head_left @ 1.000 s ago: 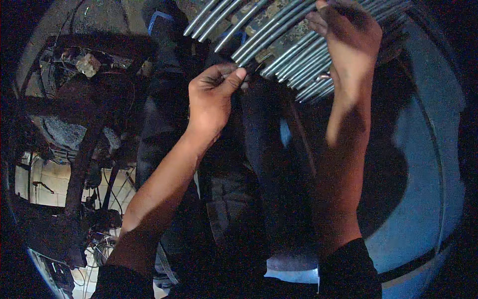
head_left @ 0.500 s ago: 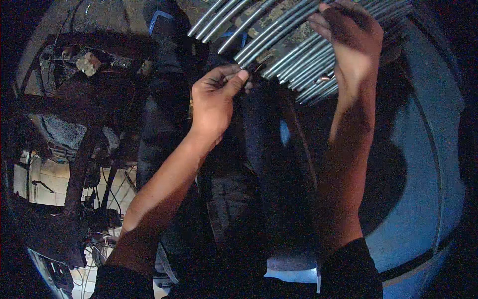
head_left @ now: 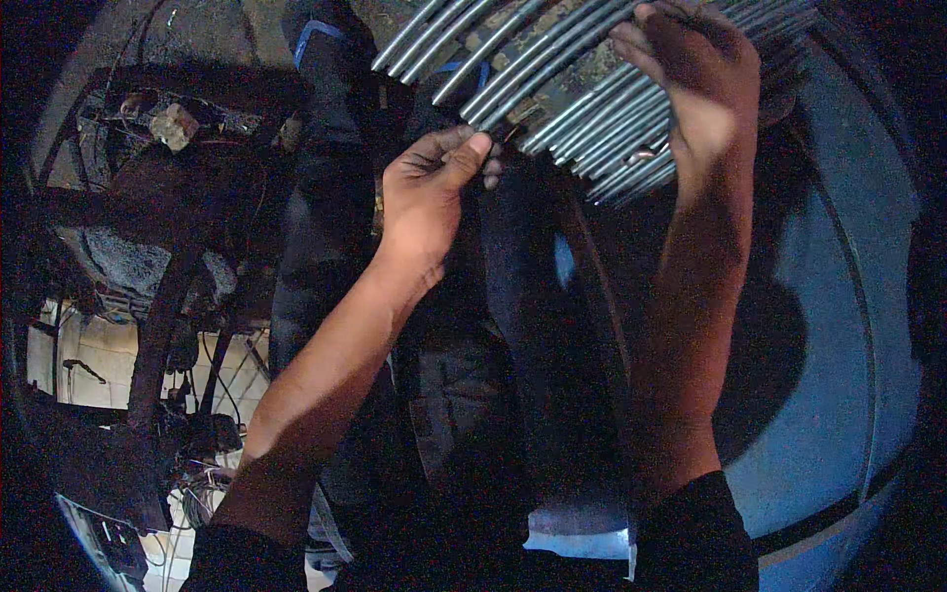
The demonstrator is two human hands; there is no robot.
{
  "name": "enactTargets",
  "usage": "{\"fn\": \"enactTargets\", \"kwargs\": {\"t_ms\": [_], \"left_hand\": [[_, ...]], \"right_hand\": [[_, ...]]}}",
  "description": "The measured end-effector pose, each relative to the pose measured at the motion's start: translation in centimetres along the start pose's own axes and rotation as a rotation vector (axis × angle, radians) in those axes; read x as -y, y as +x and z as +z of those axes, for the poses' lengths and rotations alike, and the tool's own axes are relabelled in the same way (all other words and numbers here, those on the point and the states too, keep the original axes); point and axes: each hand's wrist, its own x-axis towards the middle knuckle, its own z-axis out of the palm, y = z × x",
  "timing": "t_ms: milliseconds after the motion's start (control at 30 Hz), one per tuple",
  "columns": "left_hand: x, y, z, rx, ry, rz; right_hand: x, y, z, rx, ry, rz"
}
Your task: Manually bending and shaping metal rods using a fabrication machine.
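At the lower edge of the view your two forearms rise out of dark sleeves, with your dark trousers [head_left: 464,395] hanging between them and a blue drum [head_left: 838,326] curving around on your right. To your left, lower down, a dark metal frame [head_left: 148,326] stands with loose cables [head_left: 212,395] draped over a pale tiled floor [head_left: 89,365].

Further up, your left hand [head_left: 429,192] is curled, its thumb pressed against the bent fingers in a pinch right at the lower edge of the bundle of grey metal rods [head_left: 552,84]; what sits between thumb and fingers is too small and dark to tell. Your right hand [head_left: 695,84] reaches higher and lies against the same bundle, fingers bent over the rods from above, the palm pressed to them near their right end. The rods run side by side, slanting from lower right up toward the upper left, and pass between your two hands.

Beyond the hands, at the top left, a small pale block [head_left: 176,125] rests on the dark, cluttered frame, and a blue-edged dark shape [head_left: 321,39] lies on the grey ground
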Motion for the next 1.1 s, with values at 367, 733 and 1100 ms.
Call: {"fn": "enactTargets", "kwargs": {"t_ms": [367,733,1100], "left_hand": [[-0.5,-0.3,0.0,0.031,0.031,0.035],[-0.7,-0.6,-0.3,-0.002,0.014,0.051],[-0.8,-0.4,-0.1,-0.027,0.04,0.071]], "right_hand": [[-0.2,0.2,0.5,0.085,0.062,-0.085],[-0.6,0.3,0.6,0.092,-0.101,-0.096],[0.6,-0.5,3.1,-0.088,-0.067,-0.04]]}}
